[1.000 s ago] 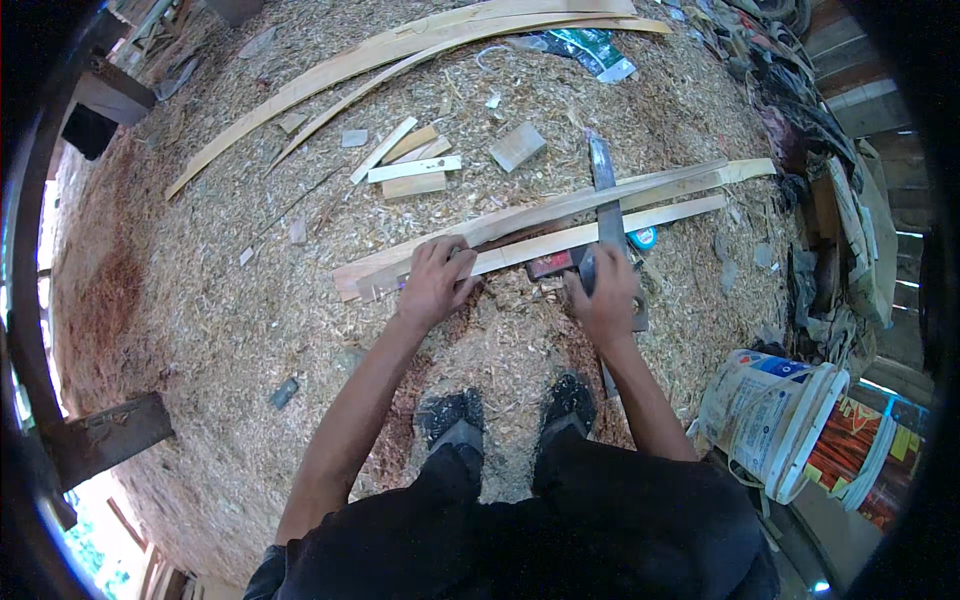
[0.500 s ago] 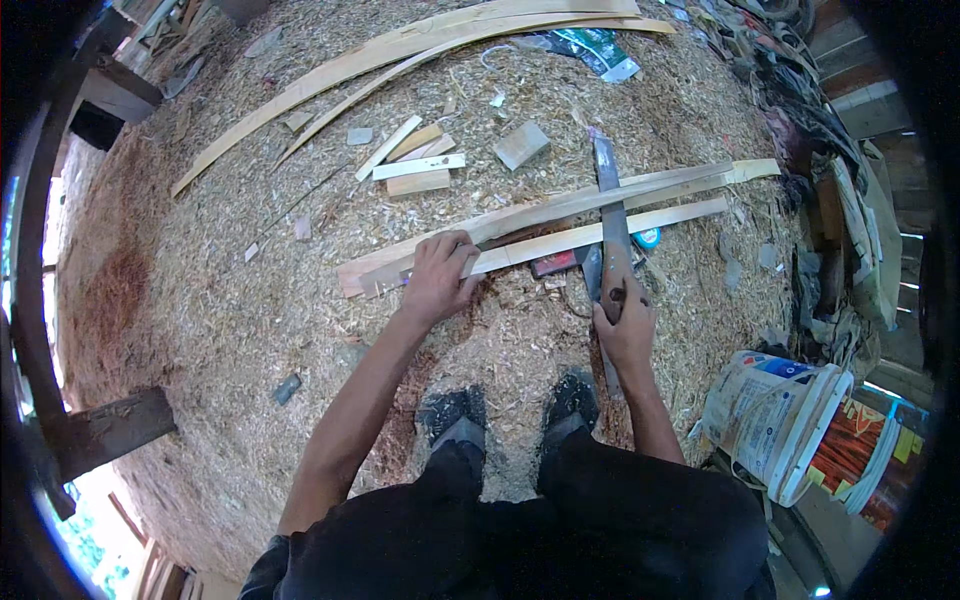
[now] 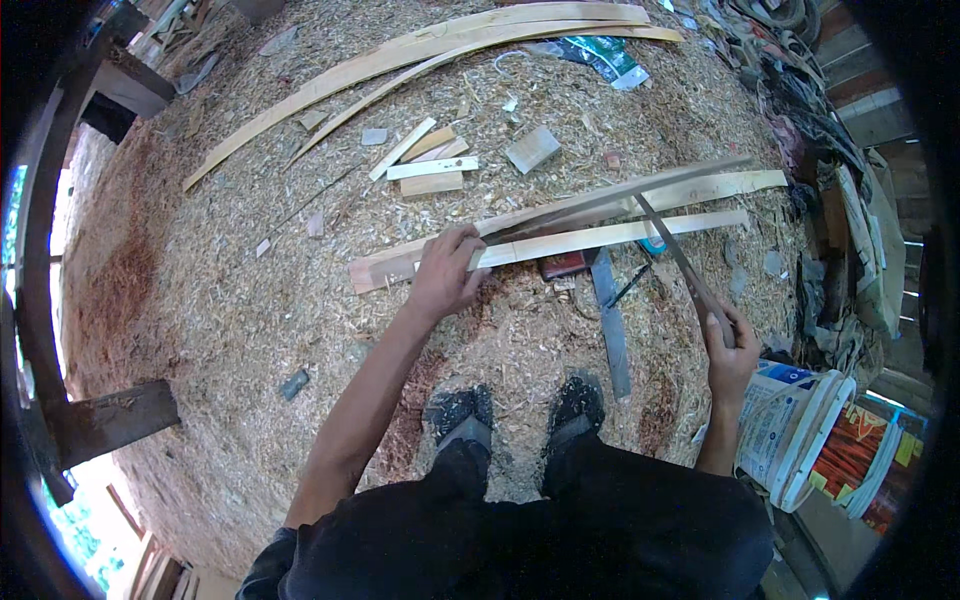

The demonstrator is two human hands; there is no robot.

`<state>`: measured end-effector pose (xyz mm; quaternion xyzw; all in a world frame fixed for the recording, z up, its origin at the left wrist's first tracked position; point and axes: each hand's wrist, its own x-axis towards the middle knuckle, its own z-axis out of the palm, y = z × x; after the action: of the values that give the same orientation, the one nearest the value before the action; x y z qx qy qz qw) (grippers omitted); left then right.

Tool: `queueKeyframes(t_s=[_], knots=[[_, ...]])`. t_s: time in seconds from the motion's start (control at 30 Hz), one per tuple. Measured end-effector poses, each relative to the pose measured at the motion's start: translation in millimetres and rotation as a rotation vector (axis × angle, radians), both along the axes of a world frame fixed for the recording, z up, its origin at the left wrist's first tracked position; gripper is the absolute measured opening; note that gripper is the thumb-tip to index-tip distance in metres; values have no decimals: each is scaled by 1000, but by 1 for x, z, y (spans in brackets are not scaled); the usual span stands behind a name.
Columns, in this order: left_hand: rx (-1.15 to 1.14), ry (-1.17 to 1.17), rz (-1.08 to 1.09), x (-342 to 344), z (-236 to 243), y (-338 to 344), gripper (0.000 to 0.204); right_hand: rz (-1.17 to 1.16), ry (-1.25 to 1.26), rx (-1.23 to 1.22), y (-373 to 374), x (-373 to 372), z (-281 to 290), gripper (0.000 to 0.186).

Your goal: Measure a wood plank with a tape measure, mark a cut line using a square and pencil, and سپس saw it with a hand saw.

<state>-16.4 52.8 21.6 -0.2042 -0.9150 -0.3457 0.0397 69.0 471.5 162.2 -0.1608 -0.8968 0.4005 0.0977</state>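
Observation:
My left hand (image 3: 447, 268) is closed over the left part of a long, greyish wooden strip (image 3: 600, 195). The strip's right end stands lifted off a paler wooden board (image 3: 690, 192) behind it. A narrow light strip (image 3: 620, 233) lies nearer to me, its left end by my fingers. In my right hand (image 3: 732, 352) is a handsaw (image 3: 680, 255), seen nearly edge-on. Its blade slants up and left over the narrow strip, its tip by the greyish one. Below the strips lie a flat grey metal blade (image 3: 613, 335), a dark red block (image 3: 567, 264) and a blue round object (image 3: 653, 245).
Wood shavings cover the ground. Several short offcuts (image 3: 430, 165) and a grey block (image 3: 533, 149) lie beyond the strips, with long curved boards (image 3: 400, 65) and a green packet (image 3: 605, 60) farther off. A white bucket (image 3: 790, 425) stands at right; a timber post (image 3: 120, 420) juts in at left.
My right hand has moved right with the saw, turning its blade edge-on and uncovering the grey metal blade. The greyish strip's right end has risen apart from the board. My left hand keeps its hold.

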Motion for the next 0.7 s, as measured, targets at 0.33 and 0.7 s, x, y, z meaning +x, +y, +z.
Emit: queueKeyframes(t_s=[0.33, 0.7], knots=[[-14, -24, 17, 3, 6, -3, 42, -124, 188, -374, 15, 49, -43, 31], [-1, -137, 158, -28, 5, 6, 39, -13, 271, -831, -114, -40, -31, 38]])
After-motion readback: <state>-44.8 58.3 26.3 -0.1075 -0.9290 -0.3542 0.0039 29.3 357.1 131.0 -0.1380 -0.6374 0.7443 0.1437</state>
